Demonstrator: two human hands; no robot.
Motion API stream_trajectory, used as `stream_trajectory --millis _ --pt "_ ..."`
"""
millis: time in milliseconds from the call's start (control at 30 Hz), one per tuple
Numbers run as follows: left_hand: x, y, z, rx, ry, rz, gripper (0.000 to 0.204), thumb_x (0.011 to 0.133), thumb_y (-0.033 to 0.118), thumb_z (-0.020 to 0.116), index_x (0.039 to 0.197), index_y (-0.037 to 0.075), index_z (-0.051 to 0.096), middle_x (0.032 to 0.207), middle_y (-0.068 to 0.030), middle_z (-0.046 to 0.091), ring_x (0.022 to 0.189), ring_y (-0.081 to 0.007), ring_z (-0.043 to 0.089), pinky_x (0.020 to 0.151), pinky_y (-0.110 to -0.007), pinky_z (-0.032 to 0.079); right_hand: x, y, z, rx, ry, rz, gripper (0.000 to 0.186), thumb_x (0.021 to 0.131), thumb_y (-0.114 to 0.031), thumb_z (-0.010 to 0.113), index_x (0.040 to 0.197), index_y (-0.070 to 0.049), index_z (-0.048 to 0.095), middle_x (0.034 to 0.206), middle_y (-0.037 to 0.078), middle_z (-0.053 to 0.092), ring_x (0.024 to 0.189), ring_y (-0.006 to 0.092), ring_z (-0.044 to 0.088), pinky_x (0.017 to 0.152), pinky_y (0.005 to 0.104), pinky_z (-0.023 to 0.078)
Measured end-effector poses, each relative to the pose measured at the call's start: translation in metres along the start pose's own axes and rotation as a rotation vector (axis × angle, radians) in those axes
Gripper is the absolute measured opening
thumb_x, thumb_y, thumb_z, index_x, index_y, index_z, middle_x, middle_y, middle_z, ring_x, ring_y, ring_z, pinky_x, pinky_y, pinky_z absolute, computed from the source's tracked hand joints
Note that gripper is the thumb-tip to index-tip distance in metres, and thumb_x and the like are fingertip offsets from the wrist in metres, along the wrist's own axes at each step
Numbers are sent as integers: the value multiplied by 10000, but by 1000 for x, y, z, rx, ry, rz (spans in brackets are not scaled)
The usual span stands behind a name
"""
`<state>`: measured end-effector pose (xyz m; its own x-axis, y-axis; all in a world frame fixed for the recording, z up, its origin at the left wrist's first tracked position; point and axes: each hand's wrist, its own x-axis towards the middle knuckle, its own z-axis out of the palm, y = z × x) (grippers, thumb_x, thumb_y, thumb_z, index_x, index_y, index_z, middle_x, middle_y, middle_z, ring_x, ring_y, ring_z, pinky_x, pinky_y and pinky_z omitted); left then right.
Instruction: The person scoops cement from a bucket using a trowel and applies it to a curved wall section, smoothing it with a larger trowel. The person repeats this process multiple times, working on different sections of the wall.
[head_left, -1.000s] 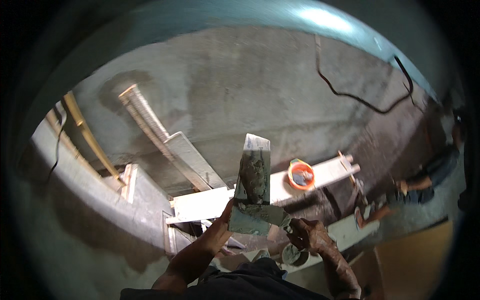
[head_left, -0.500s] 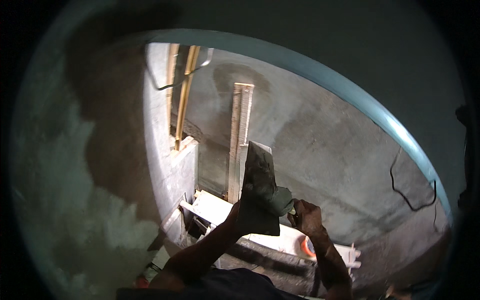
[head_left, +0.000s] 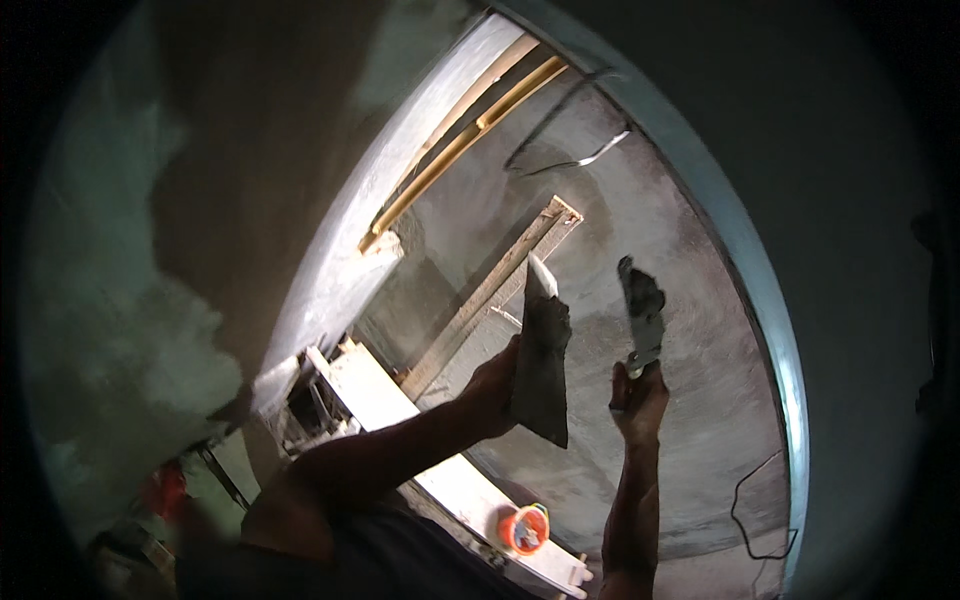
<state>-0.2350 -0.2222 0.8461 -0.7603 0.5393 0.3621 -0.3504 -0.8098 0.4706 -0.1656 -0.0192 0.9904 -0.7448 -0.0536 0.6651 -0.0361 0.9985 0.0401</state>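
My left hand [head_left: 490,396] is wrapped round a flat plastering trowel [head_left: 541,390], raised in the middle of the view. Its long face is dark with wet plaster, and a bright corner shows at the top. The grip itself is hidden behind the blade. To the right, my right hand [head_left: 640,402] is closed on the handle of a putty knife [head_left: 645,335], whose blade points up and carries a dark lump of plaster. A gap separates the two tools.
A long white plank [head_left: 450,482] runs below my arms, with an orange bucket [head_left: 524,529] on it. Behind stand a wooden post [head_left: 490,300] and a yellow pole [head_left: 455,155]. Wires hang from the curved pale-blue edge [head_left: 745,235]. Patchy plastered wall [head_left: 220,200] fills the left.
The putty knife has come away from the trowel, up and to the right, with plaster on its blade. The view has tilted, and the orange bucket shows more fully.
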Motion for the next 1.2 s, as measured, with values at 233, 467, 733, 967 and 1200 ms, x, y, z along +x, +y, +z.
stream_trajectory --millis 233,467,733,967,1200 --pt "28 58 5 -189 215 -164 433 1109 499 397 1253 126 561 1057 -52 636 921 -170 627 818 -351 544 82 -26 10 -164 35 -128 371 953 -329 758 1015 -23 557 781 173 639 643 362 663 608 442 548" --pt "46 75 -34 -162 282 -174 452 1109 502 393 1239 108 574 1059 -67 646 929 -180 644 823 -359 555 140 -61 20 -188 25 -121 321 964 -282 745 1112 -41 593 936 168 696 803 350 714 707 429 571" --pt "55 94 -76 -435 159 -84 446 1120 483 368 1341 141 550 1168 -80 654 1041 -201 657 934 -397 560 196 -82 16 -236 79 -156 351 969 -314 729 1164 -40 629 989 141 741 874 327 746 769 412 607" --pt "38 113 -82 -537 144 -153 451 1128 470 338 1352 128 528 1145 -84 653 1012 -193 664 899 -399 572 187 -109 -15 -691 63 -581 134 937 -117 728 1070 -128 710 1150 71 699 1035 243 717 870 354 646" --pt "20 124 -58 -555 195 -269 453 1125 482 337 1318 120 527 1091 -95 647 939 -204 670 843 -400 587 149 -162 -46 -234 7 15 246 947 -138 732 1180 -65 703 1142 92 724 1032 206 717 824 363 609"
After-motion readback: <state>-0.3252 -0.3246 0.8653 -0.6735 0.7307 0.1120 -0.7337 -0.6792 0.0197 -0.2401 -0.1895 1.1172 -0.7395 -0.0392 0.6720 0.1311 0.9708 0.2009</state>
